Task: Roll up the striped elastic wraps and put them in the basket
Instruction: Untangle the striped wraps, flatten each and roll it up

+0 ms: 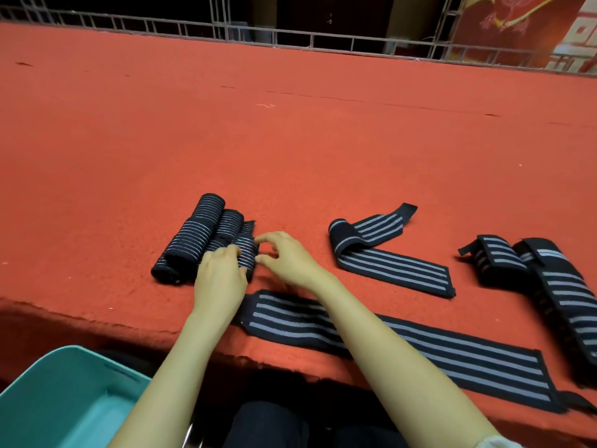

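Three rolled black wraps with grey stripes [197, 234] lie side by side on the red carpeted ledge [290, 150]. My left hand [219, 279] rests on the nearest small roll [247, 253], its fingers curled over it. From the right, the fingertips and thumb of my right hand [287, 260] pinch the same roll's end. A long unrolled wrap [420, 347] lies flat under my right forearm. The teal basket [64, 399] sits below the ledge at the lower left, and what shows of its inside holds no wraps.
A half-folded wrap [387, 253] lies right of my hands. Further right sits a pile of bunched wraps [533, 273]. The ledge edge runs just in front of my knees. A metal railing [290, 37] borders the far side.
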### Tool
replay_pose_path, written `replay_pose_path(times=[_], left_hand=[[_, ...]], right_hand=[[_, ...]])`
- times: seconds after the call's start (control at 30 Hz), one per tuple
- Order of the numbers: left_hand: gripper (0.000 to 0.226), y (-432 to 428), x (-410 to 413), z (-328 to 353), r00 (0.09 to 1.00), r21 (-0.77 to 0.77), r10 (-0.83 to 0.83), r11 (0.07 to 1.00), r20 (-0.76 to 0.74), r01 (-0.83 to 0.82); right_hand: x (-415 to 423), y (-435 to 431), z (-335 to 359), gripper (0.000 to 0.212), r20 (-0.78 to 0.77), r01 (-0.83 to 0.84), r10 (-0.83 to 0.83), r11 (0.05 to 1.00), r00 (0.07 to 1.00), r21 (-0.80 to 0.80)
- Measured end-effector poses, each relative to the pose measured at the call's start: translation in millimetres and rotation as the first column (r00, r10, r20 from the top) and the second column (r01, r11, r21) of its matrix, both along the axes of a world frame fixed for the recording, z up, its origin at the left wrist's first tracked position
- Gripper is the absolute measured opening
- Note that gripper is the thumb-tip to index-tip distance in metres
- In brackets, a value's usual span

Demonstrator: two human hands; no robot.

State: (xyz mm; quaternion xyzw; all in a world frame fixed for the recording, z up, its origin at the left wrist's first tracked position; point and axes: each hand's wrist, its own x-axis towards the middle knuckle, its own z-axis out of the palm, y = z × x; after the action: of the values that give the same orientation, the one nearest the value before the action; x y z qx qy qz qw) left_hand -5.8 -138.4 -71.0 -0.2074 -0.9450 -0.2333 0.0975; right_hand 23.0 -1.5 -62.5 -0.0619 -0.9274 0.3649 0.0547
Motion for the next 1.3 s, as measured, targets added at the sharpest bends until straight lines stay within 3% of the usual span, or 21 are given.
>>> replay_pose_path(times=[0.07,0.2,0.37,0.47,0.63,0.8,0.9,1.03,1.1,1.17,1.3], left_hand=[[0.031,10.2,0.4,3.1,0.999,-0.025,-0.038,0.999,-0.025,0.037],[0.034,57.0,17.8,8.2,0.960,0.222,-0.271,0.943,0.075,0.249],[0.040,129.2,38.0,2.5,0.878,0.238,-0.451,0.881,0.163,0.408],[0.046,159.3,41.2,1.7,0.884,0.216,-0.447,0.885,0.139,0.413],[0.049,203.7,30.1,-0.9,0.846,0.064,-0.515,0.857,0.139,0.511],[0.046,238.8,11.9,-4.9,0.829,0.016,-0.498,0.859,0.255,0.511],[0.046,252.6,-6.1,-10.5,0.846,-0.040,-0.402,0.896,0.349,0.442],[0.068,271.7,-16.8,-8.6,0.857,-0.087,-0.297,0.927,0.421,0.364],[0.066,278.7,-20.2,-6.6,0.866,-0.033,-0.257,0.953,0.429,0.300],[0.050,280.5,-23.0,-5.9,0.868,0.123,-0.284,0.959,0.408,0.256],[0.026,262.8,-13.8,6.2,0.847,0.367,-0.462,0.860,0.263,0.355]], right_hand=[[15.4,19.3,8.3,0.037,-0.040,0.001,0.001,0.999,0.999,0.050],[53.8,69.3,17.0,0.030,-0.165,0.092,-0.068,0.985,0.984,0.146],[104.0,136.8,5.2,0.035,-0.165,0.362,-0.334,0.915,0.928,0.179],[124.4,165.2,-13.0,0.050,-0.049,0.480,-0.481,0.853,0.875,0.205],[128.8,190.4,-39.0,0.063,0.038,0.540,-0.568,0.798,0.822,0.269],[123.4,185.2,-62.2,0.056,-0.090,0.558,-0.576,0.724,0.812,0.405],[124.5,183.6,-64.1,0.065,-0.129,0.555,-0.553,0.733,0.823,0.393],[125.2,185.1,-63.6,0.053,-0.158,0.570,-0.556,0.727,0.816,0.384],[124.9,184.0,-62.0,0.057,-0.162,0.579,-0.563,0.727,0.810,0.369],[126.9,182.5,-58.7,0.070,-0.168,0.576,-0.553,0.747,0.816,0.334],[133.8,180.2,-52.7,0.081,-0.124,0.403,-0.383,0.862,0.915,0.308]])
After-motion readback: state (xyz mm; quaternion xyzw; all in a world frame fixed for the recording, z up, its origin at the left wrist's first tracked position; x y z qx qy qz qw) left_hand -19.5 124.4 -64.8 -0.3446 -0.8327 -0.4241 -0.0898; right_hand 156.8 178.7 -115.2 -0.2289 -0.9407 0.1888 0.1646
